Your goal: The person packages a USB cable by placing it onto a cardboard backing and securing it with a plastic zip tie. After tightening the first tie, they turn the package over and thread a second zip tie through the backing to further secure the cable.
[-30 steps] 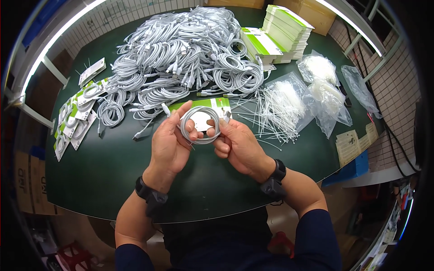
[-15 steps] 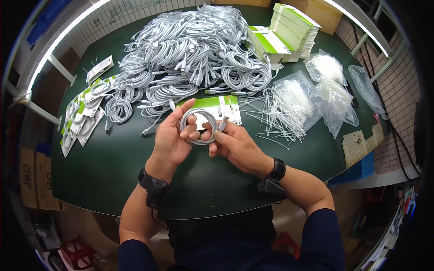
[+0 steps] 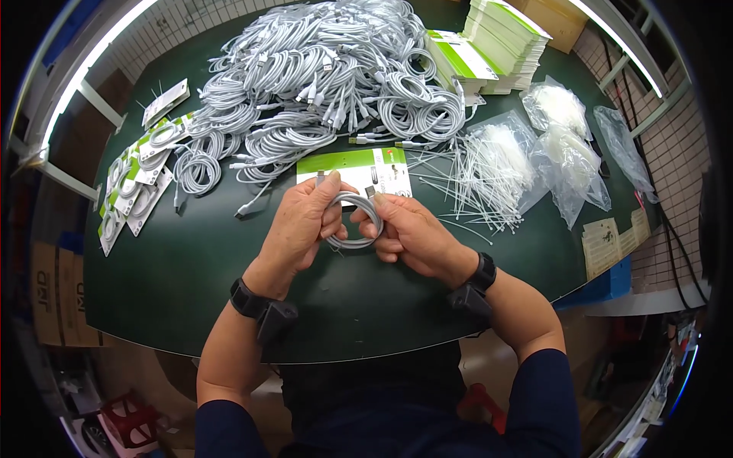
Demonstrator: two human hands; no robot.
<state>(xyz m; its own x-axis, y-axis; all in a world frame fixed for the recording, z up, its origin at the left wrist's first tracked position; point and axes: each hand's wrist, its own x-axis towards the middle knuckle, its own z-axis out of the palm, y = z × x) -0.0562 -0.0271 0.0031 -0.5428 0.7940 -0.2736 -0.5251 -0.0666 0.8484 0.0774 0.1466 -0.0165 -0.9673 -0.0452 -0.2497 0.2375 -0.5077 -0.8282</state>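
A coiled grey USB cable point(image 3: 353, 243) is held up between my two hands over the table. My left hand point(image 3: 296, 225) pinches the coil's left side, with one connector point(image 3: 321, 177) showing by the thumb. My right hand point(image 3: 416, 233) grips the right side, thumb and fingers closed, and the other plug point(image 3: 371, 191) sticks up beside the thumb. Just beyond the hands lies a green and white packaging card point(image 3: 393, 169), partly covered by them. Behind it rises a big heap of coiled grey cables point(image 3: 305, 69).
White cable ties point(image 3: 489, 183) spread at the right, beside clear plastic bags point(image 3: 569, 168). Stacked cards point(image 3: 500, 46) stand at the back right. Cards with cables attached point(image 3: 137, 183) lie at the left. The dark green table point(image 3: 183, 282) has a curved front edge.
My left hand has turned from open-palmed to a closed pinch on the coil. The coil has tilted between the hands. The whole view has shifted slightly.
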